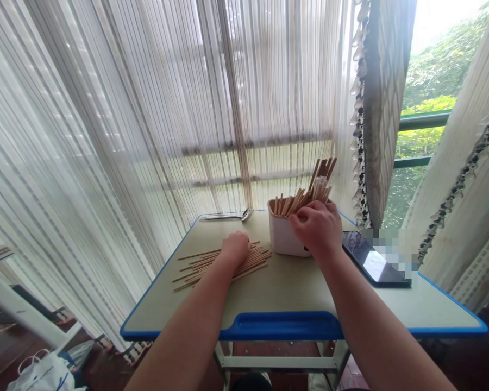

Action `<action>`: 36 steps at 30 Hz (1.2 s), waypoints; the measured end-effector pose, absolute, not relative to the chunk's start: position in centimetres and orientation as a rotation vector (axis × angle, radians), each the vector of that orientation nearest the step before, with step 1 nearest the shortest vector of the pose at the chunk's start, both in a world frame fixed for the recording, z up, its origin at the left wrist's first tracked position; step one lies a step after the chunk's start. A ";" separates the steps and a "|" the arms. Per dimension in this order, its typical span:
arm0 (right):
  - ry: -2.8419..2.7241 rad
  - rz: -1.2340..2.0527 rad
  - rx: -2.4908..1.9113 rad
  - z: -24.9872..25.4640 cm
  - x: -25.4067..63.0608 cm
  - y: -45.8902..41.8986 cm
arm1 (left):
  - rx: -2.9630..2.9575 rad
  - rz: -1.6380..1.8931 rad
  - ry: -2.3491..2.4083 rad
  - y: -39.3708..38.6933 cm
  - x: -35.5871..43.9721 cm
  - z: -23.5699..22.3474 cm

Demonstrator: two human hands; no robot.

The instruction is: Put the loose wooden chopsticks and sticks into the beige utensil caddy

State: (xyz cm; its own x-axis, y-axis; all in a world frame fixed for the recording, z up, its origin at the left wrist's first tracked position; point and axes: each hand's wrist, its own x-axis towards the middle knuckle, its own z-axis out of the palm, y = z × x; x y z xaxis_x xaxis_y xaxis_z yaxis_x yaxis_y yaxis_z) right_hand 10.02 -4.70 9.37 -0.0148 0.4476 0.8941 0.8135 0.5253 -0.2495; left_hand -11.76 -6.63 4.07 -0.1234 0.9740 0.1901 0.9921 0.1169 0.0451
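A loose pile of wooden chopsticks (199, 266) lies on the table (293, 293), left of centre. My left hand (235, 247) rests on the pile's right end with the fingers curled down onto the sticks. A white holder (283, 236) stands just right of the pile, with several chopsticks (320, 176) sticking up and leaning right. My right hand (318, 225) is at the holder's rim, fingers pinched closed on the chopsticks standing in it.
A metal spoon (228, 216) lies at the table's far edge. A dark phone (372, 260) lies flat to the right of the holder. Striped curtains hang close behind the table. A blue handle strip (281, 325) runs along the near edge.
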 end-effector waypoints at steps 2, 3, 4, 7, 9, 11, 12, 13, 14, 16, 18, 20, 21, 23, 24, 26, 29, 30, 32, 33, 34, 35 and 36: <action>-1.682 -0.409 -1.117 9.2 10.1 -4.6 | -1.991 -0.235 -2.270 -6.6 -11.7 4.1; -1.690 -0.409 -1.127 9.1 10.1 -4.5 | -1.990 -0.236 -2.272 -6.7 -11.7 4.1; -1.693 -0.411 -1.131 9.1 10.1 -4.5 | -1.994 -0.238 -2.271 -6.7 -11.7 4.1; -1.696 -0.425 -1.115 9.1 10.1 -4.5 | -2.029 -0.259 -2.264 -6.6 -11.6 4.2; -1.701 -0.425 -1.106 9.1 10.1 -4.5 | -2.053 -0.272 -2.266 -6.6 -11.6 4.2; -1.702 -0.426 -1.103 9.2 10.1 -4.6 | -2.058 -0.287 -2.262 -6.5 -11.6 4.1; -1.697 -0.430 -1.099 9.3 10.0 -4.7 | -2.059 -0.295 -2.249 -6.5 -11.7 4.0; -1.691 -0.434 -1.094 9.3 10.0 -4.8 | -2.060 -0.307 -2.232 -6.4 -11.7 4.0; -1.684 -0.439 -1.089 9.4 10.0 -4.9 | -2.061 -0.324 -2.213 -6.4 -11.7 4.0; -1.656 -0.441 -1.080 9.6 10.0 -5.1 | -2.058 -0.376 -2.176 -6.3 -11.7 4.0; -1.597 -0.445 -1.064 9.7 10.0 -5.5 | -2.045 -0.483 -2.114 -6.3 -11.6 4.1; -1.532 -0.458 -0.991 9.8 10.0 -5.9 | -2.018 -0.649 -2.002 -6.3 -11.4 4.4; -1.516 -0.462 -0.924 9.8 10.0 -6.1 | -2.003 -0.739 -1.925 -6.3 -11.2 4.5; -1.541 -0.458 -0.750 9.6 9.9 -6.6 | -1.986 -0.899 -1.758 -6.5 -11.0 4.8; -1.578 -0.458 -0.657 9.5 9.8 -6.8 | -1.987 -0.962 -1.675 -6.6 -10.9 5.0; -1.657 -0.465 -0.517 9.1 9.6 -7.1 | -1.988 -1.068 -1.525 -6.9 -10.7 5.3; -1.707 -0.467 -0.432 8.8 9.3 -7.2 | -1.901 -1.208 -1.372 -7.5 -10.6 5.6; -1.709 -0.454 -0.431 8.8 9.2 -7.3 | -1.865 -1.240 -1.337 -7.6 -10.6 5.7; -1.729 -0.421 -0.449 9.0 9.1 -7.3 | -1.825 -1.265 -1.279 -7.9 -10.6 5.8; -1.757 -0.407 -0.463 9.1 9.1 -7.3 | -1.824 -1.262 -1.251 -8.1 -10.6 5.9; -1.792 -0.393 -0.478 9.1 9.0 -7.3 | -1.829 -1.254 -1.222 -8.2 -10.5 6.0; -1.826 -0.377 -0.495 9.2 8.9 -7.4 | -1.834 -1.242 -1.192 -8.3 -10.5 6.0; -1.852 -0.359 -0.514 9.2 8.8 -7.4 | -1.836 -1.230 -1.162 -8.4 -10.4 6.1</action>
State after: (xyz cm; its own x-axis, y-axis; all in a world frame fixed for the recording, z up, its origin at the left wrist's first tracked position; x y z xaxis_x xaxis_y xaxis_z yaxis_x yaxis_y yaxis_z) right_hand 8.81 -7.39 9.21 -0.2802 0.1725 0.9443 0.5129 0.8584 -0.0046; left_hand -10.36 -8.43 6.09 0.1738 0.3195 0.9315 0.9117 -0.4099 -0.0295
